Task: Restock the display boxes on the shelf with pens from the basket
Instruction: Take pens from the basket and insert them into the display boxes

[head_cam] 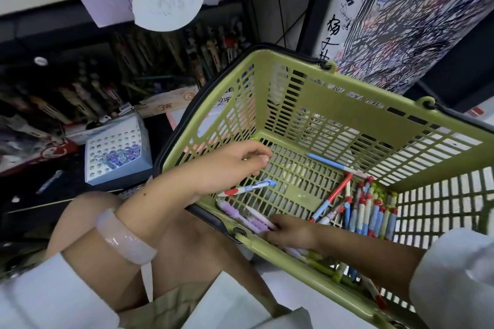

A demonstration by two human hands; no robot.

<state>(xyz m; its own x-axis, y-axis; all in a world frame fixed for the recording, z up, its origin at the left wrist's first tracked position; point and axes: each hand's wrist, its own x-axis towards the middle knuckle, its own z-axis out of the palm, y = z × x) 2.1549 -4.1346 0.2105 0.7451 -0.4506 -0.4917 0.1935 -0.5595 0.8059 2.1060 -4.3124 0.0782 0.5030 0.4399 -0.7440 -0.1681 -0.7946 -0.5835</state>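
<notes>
Dark shelf (80, 88) racks of pens fill the head view from nine to twelve o'clock, with a white display box (117, 152) of holes at nine. The green basket (334, 104) sits at centre-right. The left hand (235, 163) hovers inside it, fingertips pinched together. The right hand (291, 232) curls around purple pens (240, 215) at the near wall; more pens (371, 216) lie at three o'clock.
</notes>
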